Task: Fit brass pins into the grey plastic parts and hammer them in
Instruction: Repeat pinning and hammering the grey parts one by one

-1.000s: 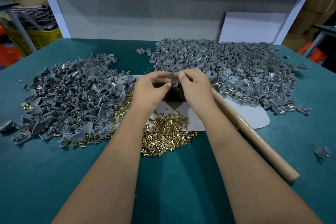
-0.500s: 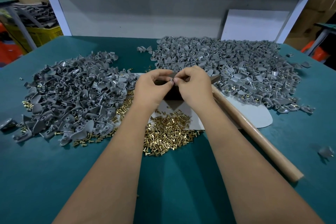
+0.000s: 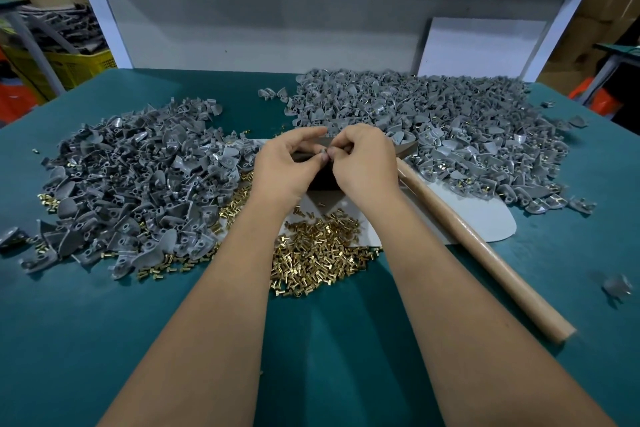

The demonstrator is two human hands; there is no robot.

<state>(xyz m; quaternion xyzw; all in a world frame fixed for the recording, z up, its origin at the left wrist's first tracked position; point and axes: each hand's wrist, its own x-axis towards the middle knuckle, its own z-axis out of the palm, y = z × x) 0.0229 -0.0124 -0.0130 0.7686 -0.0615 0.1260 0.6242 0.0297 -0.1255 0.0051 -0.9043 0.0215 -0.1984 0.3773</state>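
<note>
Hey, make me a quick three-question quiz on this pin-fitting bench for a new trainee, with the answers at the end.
1. True or false: the wooden hammer handle lies untouched beside the right hand.
2. Where is the loose heap of brass pins? A) far right corner B) between the forearms C) in the yellow crate
3. Fill in: both hands meet over the dark ___.

Key: 1 true; 2 B; 3 block. The left hand and right hand pinch a small grey part between their fingertips.
</note>
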